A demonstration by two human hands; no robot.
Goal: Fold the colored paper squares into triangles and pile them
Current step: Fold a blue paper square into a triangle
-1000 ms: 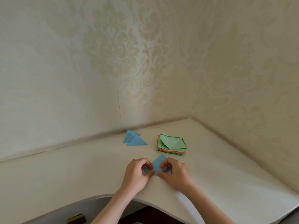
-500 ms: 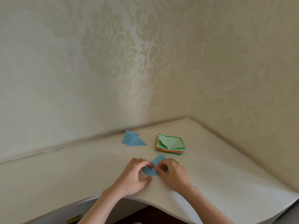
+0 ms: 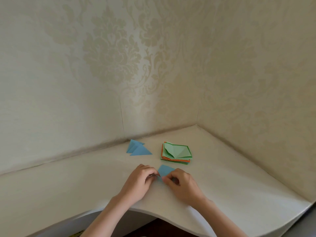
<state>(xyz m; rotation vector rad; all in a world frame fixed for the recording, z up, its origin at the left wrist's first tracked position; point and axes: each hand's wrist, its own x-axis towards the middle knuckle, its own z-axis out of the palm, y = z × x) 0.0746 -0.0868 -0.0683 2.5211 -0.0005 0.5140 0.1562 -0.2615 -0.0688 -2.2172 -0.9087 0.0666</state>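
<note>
White desk [image 3: 68, 194] in a wallpapered corner, bearing a green-and-orange stack of squares [image 3: 176, 153] kept near and two finished blue triangles [image 3: 137, 148] piled apart. In front, blue paper [image 3: 165, 170] flat on desk; left hand [image 3: 139, 182] and right hand [image 3: 183, 184], fingers curled, pinching its near edge, apparently to crease the fold.

Probably a home: damask wallpaper [image 3: 109, 53], corner desk [image 3: 239, 177].

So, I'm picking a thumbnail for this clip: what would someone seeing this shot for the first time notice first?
Most likely the two hands at the table's near edge: the left hand and right hand pinch a blue paper between them. Next come the colours behind: two blue folded triangles near the wall, and to their right a green and orange paper stack, its top sheet creased.
</note>
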